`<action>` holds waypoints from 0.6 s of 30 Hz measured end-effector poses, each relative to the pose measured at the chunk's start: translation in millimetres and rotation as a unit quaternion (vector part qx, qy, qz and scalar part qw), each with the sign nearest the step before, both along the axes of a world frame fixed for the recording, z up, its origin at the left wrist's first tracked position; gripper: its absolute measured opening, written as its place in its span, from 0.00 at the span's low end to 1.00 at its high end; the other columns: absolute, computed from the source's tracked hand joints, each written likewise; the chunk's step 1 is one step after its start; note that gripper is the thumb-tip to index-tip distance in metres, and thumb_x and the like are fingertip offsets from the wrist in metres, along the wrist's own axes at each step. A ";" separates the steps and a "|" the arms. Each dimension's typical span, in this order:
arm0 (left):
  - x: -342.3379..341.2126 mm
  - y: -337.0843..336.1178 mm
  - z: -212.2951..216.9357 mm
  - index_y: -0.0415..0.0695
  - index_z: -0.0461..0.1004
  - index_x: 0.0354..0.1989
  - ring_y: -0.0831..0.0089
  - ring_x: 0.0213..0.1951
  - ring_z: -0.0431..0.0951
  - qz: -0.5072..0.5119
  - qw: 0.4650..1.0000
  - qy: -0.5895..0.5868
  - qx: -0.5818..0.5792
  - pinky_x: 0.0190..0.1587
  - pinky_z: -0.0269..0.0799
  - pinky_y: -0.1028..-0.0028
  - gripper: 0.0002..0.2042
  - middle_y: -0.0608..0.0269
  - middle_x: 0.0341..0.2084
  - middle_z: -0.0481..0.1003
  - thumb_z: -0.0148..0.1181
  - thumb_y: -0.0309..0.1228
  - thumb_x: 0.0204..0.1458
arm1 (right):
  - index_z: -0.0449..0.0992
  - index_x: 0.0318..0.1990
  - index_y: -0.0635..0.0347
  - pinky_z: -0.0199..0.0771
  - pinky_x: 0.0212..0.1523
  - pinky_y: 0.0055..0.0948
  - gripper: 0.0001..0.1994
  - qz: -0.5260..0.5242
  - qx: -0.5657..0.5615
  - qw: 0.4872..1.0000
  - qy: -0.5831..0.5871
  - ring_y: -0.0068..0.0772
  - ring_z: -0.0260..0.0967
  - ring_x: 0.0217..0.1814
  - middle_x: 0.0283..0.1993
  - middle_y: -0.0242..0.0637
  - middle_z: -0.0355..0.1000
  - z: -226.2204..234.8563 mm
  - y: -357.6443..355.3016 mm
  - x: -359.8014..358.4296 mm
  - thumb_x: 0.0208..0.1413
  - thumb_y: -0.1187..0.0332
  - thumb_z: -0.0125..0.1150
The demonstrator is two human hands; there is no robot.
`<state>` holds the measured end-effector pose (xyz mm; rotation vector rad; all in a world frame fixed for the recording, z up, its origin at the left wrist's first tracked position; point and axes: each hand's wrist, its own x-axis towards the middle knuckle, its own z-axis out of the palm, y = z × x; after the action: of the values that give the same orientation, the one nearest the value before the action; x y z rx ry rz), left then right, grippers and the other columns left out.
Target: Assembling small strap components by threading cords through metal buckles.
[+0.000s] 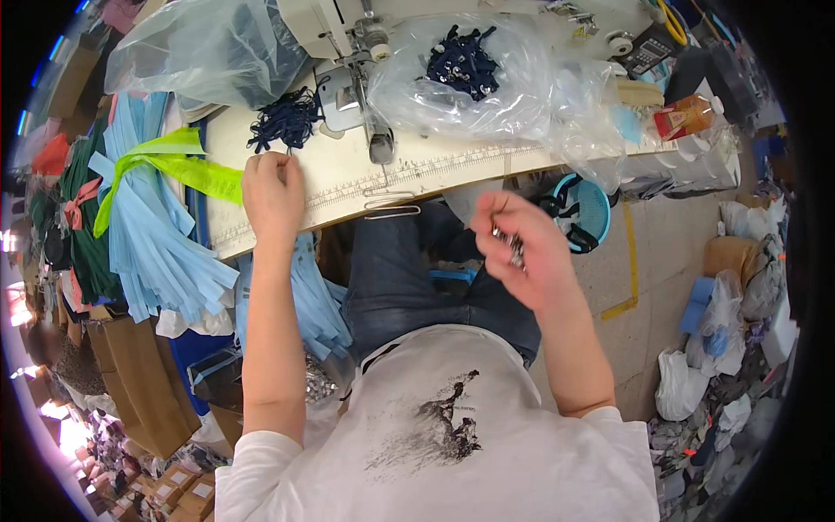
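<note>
White T-shirt (548, 435) closest to us, dark print across it! Far left, light blue strips (143, 226) hang by the surface (326, 200), a lime strip (178, 170) reaching the left hand (274, 196); fingertips bunched at the navy cord pile (283, 122), and whether they grip, can't tell. Upper middle, the sewing machine (309, 26) stands between that pile and a clear bag (517, 96) of navy cords (461, 65). Right of centre, the right hand (544, 248) curls around small metal pieces (516, 250); upper right, an orange bottle (691, 117), red label showing.
</note>
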<state>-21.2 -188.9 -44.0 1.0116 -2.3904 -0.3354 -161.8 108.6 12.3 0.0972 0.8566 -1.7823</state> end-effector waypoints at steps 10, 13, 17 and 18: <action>7.5 2.7 22.2 0.37 0.69 0.26 0.68 0.32 0.78 -0.041 0.979 0.196 0.047 0.37 0.74 0.73 0.06 0.53 0.40 0.79 0.59 0.24 0.44 | 0.72 0.38 0.61 0.49 0.16 0.13 0.16 0.058 0.030 0.998 0.017 0.13 0.54 0.21 0.28 0.30 0.66 -26.5 32.6 35.9 0.65 0.55 0.49; 5.1 -8.9 30.2 0.37 0.67 0.24 0.73 0.34 0.78 -0.049 0.970 0.229 0.072 0.38 0.73 0.75 0.06 0.52 0.40 0.80 0.59 0.24 0.45 | 0.72 0.37 0.62 0.49 0.16 0.13 0.17 0.045 0.023 0.999 0.006 0.13 0.54 0.21 0.27 0.29 0.65 -23.4 31.8 35.8 0.66 0.55 0.48; 9.1 -11.2 37.7 0.38 0.66 0.25 0.78 0.30 0.76 -0.069 0.936 0.311 0.149 0.34 0.72 0.81 0.06 0.52 0.36 0.80 0.58 0.23 0.50 | 0.72 0.35 0.63 0.50 0.16 0.13 0.18 0.032 -0.034 0.998 -0.031 0.13 0.54 0.21 0.29 0.29 0.64 -22.5 35.2 35.8 0.66 0.56 0.46; 10.8 -3.8 43.8 0.38 0.67 0.26 0.79 0.28 0.76 -0.069 0.917 0.335 0.204 0.33 0.71 0.82 0.06 0.52 0.35 0.80 0.58 0.23 0.52 | 0.71 0.35 0.63 0.50 0.16 0.13 0.17 0.039 -0.054 0.997 -0.044 0.13 0.54 0.22 0.30 0.29 0.64 -23.7 38.2 35.4 0.67 0.57 0.46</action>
<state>-10.4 -192.7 -0.2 0.7249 -1.7891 -1.0792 -126.3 146.8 -11.4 0.0706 0.6923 -1.7353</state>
